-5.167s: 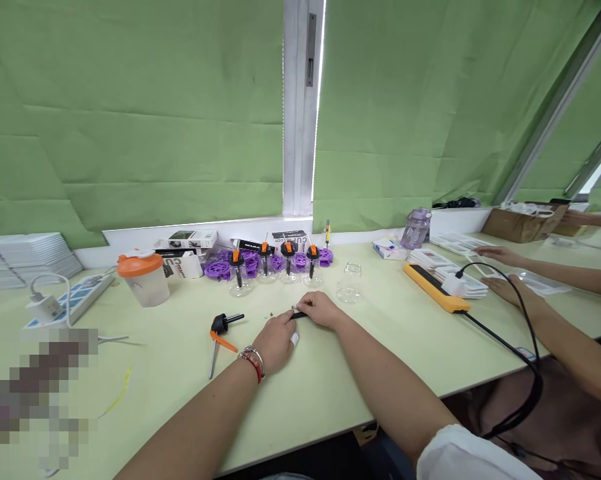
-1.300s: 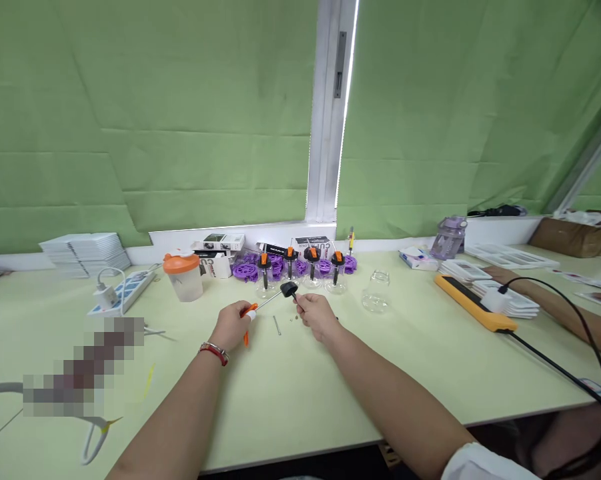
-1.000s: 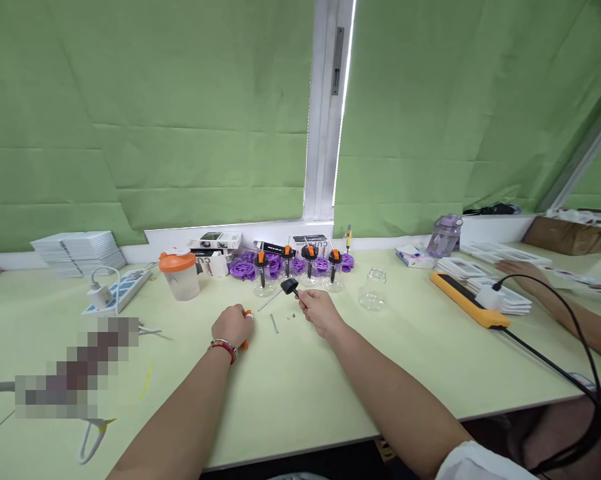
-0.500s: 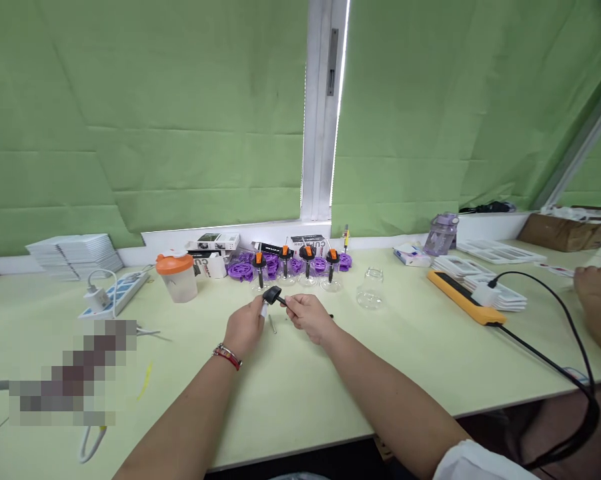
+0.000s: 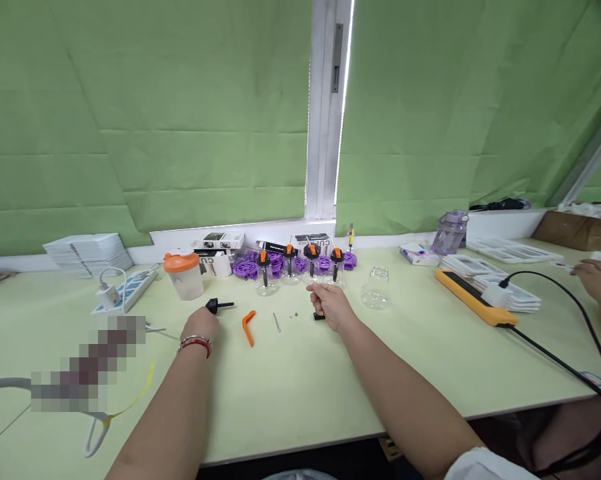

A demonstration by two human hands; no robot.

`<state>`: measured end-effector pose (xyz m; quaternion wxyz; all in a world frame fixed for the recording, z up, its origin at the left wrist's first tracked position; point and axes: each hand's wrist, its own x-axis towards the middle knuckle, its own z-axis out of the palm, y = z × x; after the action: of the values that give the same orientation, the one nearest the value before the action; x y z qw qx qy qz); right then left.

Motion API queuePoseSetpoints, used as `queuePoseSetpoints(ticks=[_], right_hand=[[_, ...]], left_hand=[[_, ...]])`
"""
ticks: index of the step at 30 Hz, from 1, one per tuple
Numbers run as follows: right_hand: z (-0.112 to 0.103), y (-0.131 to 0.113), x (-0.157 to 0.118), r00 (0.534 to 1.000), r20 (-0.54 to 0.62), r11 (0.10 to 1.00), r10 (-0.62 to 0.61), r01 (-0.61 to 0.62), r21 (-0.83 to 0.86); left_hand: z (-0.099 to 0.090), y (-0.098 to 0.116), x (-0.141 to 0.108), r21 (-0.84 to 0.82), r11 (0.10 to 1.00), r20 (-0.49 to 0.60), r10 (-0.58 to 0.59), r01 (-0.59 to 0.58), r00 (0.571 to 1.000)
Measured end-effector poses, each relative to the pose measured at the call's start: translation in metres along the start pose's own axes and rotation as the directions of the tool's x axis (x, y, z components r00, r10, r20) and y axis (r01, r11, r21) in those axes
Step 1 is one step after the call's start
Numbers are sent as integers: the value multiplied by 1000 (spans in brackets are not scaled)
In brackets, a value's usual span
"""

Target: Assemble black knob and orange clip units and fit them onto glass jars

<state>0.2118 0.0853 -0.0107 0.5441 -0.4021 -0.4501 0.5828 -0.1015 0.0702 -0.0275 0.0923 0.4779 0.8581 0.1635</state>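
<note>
My left hand (image 5: pixel 200 325) is closed at the black cap with a thin stem (image 5: pixel 219 305), whose stem points right; its fingertips are mostly hidden. My right hand (image 5: pixel 331 307) has its fingers curled together, and I cannot make out what is in them. Just under it lies a small black piece (image 5: pixel 319 317). Between my hands are an orange bent lever (image 5: pixel 249 328), a thin metal pin (image 5: pixel 277 323) and tiny bits (image 5: pixel 295 315). An open clear glass bottle (image 5: pixel 375 293) stands to the right of my right hand.
Several glass bottles with black and orange tops (image 5: pixel 266 283) stand at the back before purple parts (image 5: pixel 245 267) and small boxes. An orange-lidded cup (image 5: pixel 184 280) is left, a yellow-black power strip (image 5: pixel 473 300) right. Another person's hand (image 5: pixel 600 280) is at far right.
My hands have moved apart. The black cap went left with my left hand, while my right hand let go of its stem. The orange lever now shows on the table.
</note>
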Motion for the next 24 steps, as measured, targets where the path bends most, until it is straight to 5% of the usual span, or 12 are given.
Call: queuePoseSetpoints(ticks=[14, 17, 20, 24], right_hand=[[-11, -1, 4, 999, -39, 1000, 16, -15, 18], [-10, -1, 4, 999, -37, 1000, 15, -14, 15], [-10, -3, 3, 999, -39, 1000, 16, -15, 21], [-10, -5, 1, 999, -33, 999, 14, -13, 31]], left_hand=[[-21, 7, -16, 74, 996, 48, -62, 58, 997], [-22, 12, -22, 95, 995, -102, -28, 37, 994], [-20, 27, -32, 177, 976, -343, 182, -127, 922], [-9, 64, -41, 222, 855, -354, 518, -469, 778]])
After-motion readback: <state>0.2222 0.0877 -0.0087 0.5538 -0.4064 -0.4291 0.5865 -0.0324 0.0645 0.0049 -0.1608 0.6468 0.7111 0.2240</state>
